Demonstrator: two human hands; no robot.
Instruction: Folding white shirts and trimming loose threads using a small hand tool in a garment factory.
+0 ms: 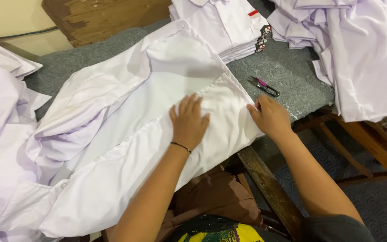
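- Bottom of the white shirt (126, 134) runs out of view at the lower left, and the heap of white shirts (359, 49) on the right is cut off too, so can't count those.
- Folded stack of shirts (229, 27) at the top, count's a blur; looks like several.
- Shirt is spread flat on the grey counter (287, 76), right under both hands.
- Left hand (188, 122) lies flat on it, fingers spread, gripping nothing.
- Right hand (269, 117) pinches the shirt's edge near the counter's edge.
- One pair of thread snips (264, 86) just beyond the right hand, not touching.
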